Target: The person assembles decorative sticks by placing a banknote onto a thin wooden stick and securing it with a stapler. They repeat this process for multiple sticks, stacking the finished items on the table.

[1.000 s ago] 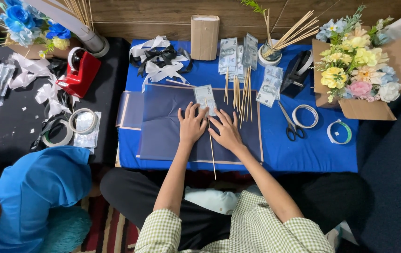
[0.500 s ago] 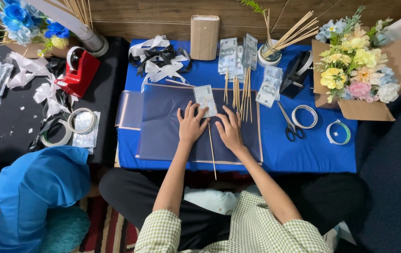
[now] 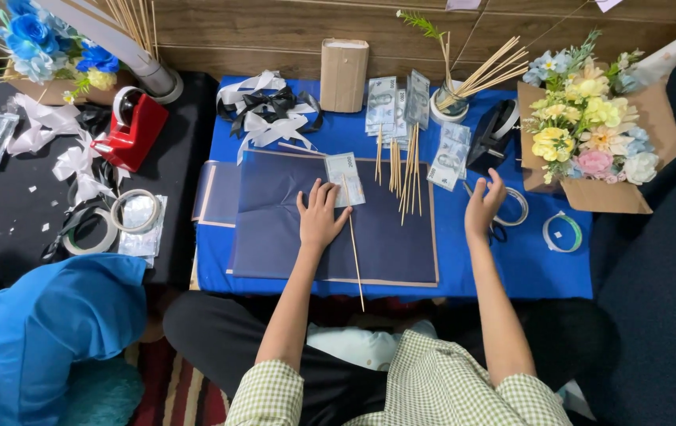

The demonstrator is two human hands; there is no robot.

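— Where is the left hand (image 3: 320, 214)?

— Flat on the dark blue paper sheet (image 3: 290, 229), fingers spread, gripping nothing. Its fingertips touch the lower edge of a banknote (image 3: 344, 178) lying on that sheet, fixed to a thin wooden stick (image 3: 353, 248) that runs down past the sheet's near edge.

— And the right hand (image 3: 483, 207)?

— Off the sheet, over the blue surface (image 3: 527, 264), fingers loosely apart and empty. It hovers above the scissors (image 3: 498, 231), beside a roll of clear tape (image 3: 516, 207); I cannot tell whether it touches them.

— What else lies around?

— More sticks with banknotes (image 3: 406, 170) between the hands, a black tape dispenser (image 3: 492, 134) near the right hand, a second tape roll (image 3: 563, 232) farther right, and a flower bouquet in brown paper (image 3: 590, 134). Ribbons (image 3: 267, 110) lie at the back. On the left, a person in blue (image 3: 54, 331) sits by a red tape dispenser (image 3: 134, 126)
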